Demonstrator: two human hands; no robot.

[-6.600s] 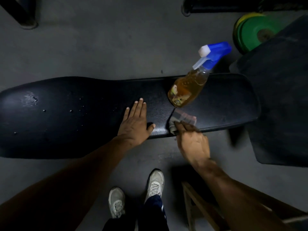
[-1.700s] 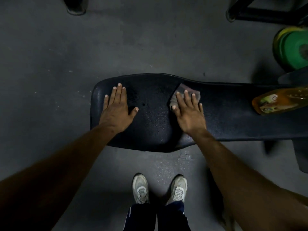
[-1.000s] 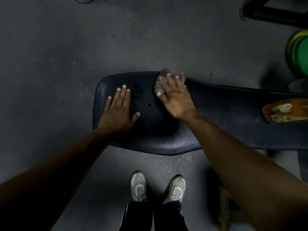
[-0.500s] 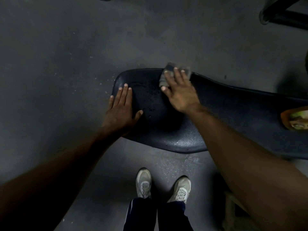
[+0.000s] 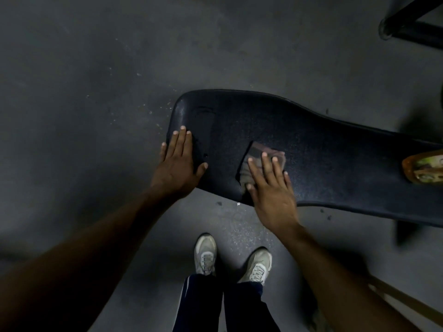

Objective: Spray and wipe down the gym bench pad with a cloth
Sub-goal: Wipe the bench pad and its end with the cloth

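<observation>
Wiping step in hand, near the rounded end of the black bench pad point(image 5: 311, 144), on the gym floor point(image 5: 96, 68). Right hand point(image 5: 271, 188) flat on a small folded cloth point(image 5: 257, 154), fingers straight and spread, pressing it onto the pad towards the pad's near edge; no curl round the cloth, only downward pressure. Left hand point(image 5: 178, 161) flat on the pad's rounded end, fingers straight and together, thumb out, holding nothing, bracing. Spray bottle point(image 5: 424, 170) of amber liquid lying on the pad, well apart from the cloth towards the pad's other end, only its base in view. Pair of pale trainers point(image 5: 232, 259) on the floor just off the pad's near edge. Cloth likely light, limp and damp, prone to bunching or sliding out from under the fingers; best kept under the flat of the palm and fingers, or pinched at a folded edge when lifted. Pad likely firm foam under textured vinyl, slick where wet, so steady pressure and overlapping strokes called for. A few droplets left of the cloth, near the left hand's thumb, apparently not yet wiped.
</observation>
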